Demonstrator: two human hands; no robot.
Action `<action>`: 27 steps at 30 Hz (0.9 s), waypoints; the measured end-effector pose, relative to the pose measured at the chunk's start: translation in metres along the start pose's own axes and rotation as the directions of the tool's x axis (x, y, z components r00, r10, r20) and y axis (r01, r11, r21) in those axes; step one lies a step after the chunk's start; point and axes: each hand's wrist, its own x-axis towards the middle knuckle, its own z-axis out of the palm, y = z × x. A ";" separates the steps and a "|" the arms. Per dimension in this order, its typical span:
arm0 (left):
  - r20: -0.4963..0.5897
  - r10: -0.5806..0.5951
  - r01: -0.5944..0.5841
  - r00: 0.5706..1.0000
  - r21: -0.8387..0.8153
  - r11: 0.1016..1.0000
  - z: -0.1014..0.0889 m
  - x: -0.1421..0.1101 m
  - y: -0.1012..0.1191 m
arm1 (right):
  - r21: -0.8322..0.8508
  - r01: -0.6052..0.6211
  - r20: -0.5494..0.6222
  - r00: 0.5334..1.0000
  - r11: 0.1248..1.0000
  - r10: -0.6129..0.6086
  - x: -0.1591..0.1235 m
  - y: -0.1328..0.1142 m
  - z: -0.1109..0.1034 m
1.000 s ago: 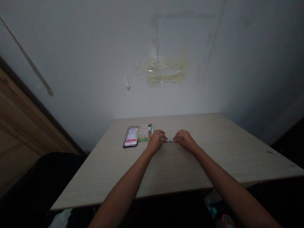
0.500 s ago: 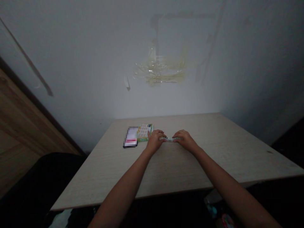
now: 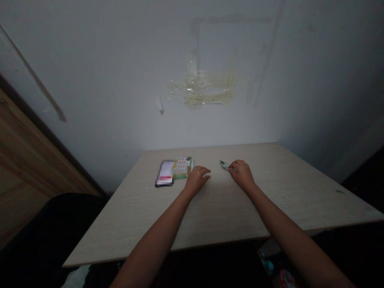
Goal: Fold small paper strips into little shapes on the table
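My right hand (image 3: 242,173) pinches one end of a small, narrow strip of folded printed paper (image 3: 223,164); its other end sticks out to the left, just over the table. The paper's exact kind is too small to make out. To the left, my left hand (image 3: 198,177) has its thumb and fingers apart, with nothing between them. It is close to the right edge of a green and white printed booklet (image 3: 181,166). That booklet lies against a phone-like object (image 3: 165,173) with a blurred-out face and a dark lower edge.
The pale wooden table (image 3: 222,216) reaches back to a grey wall (image 3: 120,80) with peeling clear tape (image 3: 207,90) on it. Wooden panelling (image 3: 24,160) and a dark shape (image 3: 54,224) stand on the left. Colourful items (image 3: 286,278) show below the table's front edge.
My left hand has let go of the paper strip, and its fingers have opened. My right hand has drawn the strip a little to the right, where it now tilts.
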 end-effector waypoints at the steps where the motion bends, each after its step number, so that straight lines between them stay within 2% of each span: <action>1: 0.013 0.002 -0.002 1.000 0.007 1.000 0.000 0.000 0.000 | -0.024 -0.012 -0.017 1.000 1.000 0.012 0.000 0.003 0.000; 9: 0.033 0.012 -0.012 0.999 0.028 1.000 0.000 -0.002 0.001 | -0.196 -0.100 -0.132 0.988 0.975 0.075 0.002 0.024 -0.003; 18: 0.063 0.017 -0.018 0.998 0.022 1.000 -0.001 -0.002 0.002 | -0.206 -0.139 -0.048 0.990 0.969 0.131 0.002 0.026 0.000; 27: 0.087 0.006 -0.008 0.996 0.028 1.000 -0.002 -0.003 0.003 | -0.206 -0.111 -0.086 0.992 0.972 0.095 0.002 0.031 0.004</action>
